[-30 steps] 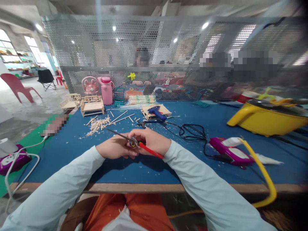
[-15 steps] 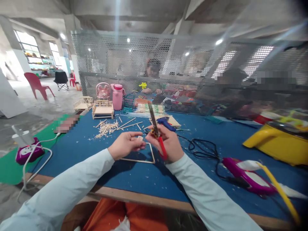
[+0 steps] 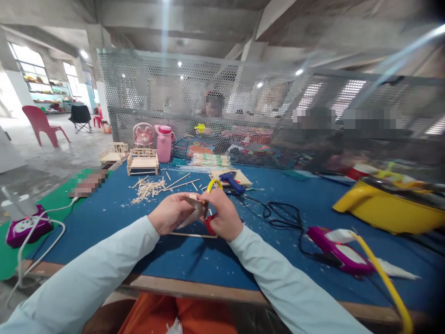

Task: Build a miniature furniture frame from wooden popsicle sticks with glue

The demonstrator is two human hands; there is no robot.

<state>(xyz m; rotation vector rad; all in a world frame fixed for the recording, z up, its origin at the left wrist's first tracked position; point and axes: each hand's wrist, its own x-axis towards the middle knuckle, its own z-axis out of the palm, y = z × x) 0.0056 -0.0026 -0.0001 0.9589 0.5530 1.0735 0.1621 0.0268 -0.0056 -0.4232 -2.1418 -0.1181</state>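
My right hand (image 3: 224, 214) is closed around scissors (image 3: 212, 183) with one yellow and one red handle. Their blades are spread and point left, towards my left hand (image 3: 168, 214). Pinched in the left fingertips are small pale wooden pieces (image 3: 193, 197), partly hidden by fingers and blade. Below both hands a thin wooden frame (image 3: 193, 235) lies on the blue table; only its near edge shows well. A heap of short wooden sticks (image 3: 149, 188) lies behind my left hand. The blue glue gun (image 3: 232, 181) rests on a pale wooden piece behind my right hand.
Small wooden furniture models (image 3: 142, 163), a pink flask (image 3: 164, 146) and bundled sticks (image 3: 211, 160) stand towards the mesh partition (image 3: 139, 88). At right are a black cable (image 3: 283, 215), a purple power strip (image 3: 340, 253) and a yellow pot (image 3: 389, 208). People are beyond the mesh.
My right hand has turned the scissors from upright to pointing left, and the blades are now spread beside my left fingertips. The whole view has shifted slightly.
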